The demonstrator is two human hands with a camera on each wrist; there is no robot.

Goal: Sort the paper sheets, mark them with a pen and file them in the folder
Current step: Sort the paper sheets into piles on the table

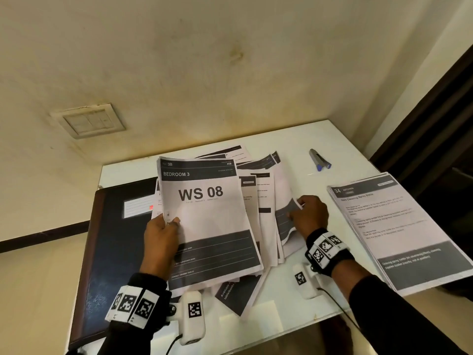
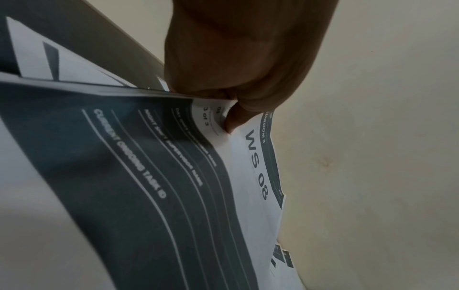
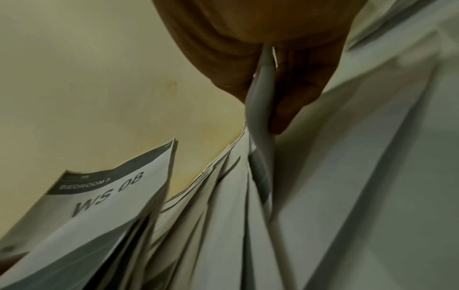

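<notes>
My left hand (image 1: 163, 231) grips a thick bundle of sheets (image 1: 207, 221) by its left edge, raised off the table; its top page reads "BEDROOM 3, WS 08" (image 2: 258, 166). The thumb (image 2: 236, 119) presses on the top page. To the right, several fanned sheets (image 1: 266, 213) lean behind the bundle. My right hand (image 1: 307, 213) pinches the right edge of the outermost sheet (image 3: 261, 94) between thumb and fingers. A dark blue folder (image 1: 112, 239) lies shut at the left under the bundle. Two pens (image 1: 320, 160) with blue caps lie at the back right.
A separate stack of sheets (image 1: 399, 226) headed "34 KITCHEN" lies at the table's right edge, overhanging it. One loose sheet (image 1: 238, 293) pokes out near the front. The white table (image 1: 281, 316) stands in a wall corner, with a switch plate (image 1: 89, 121) on the wall.
</notes>
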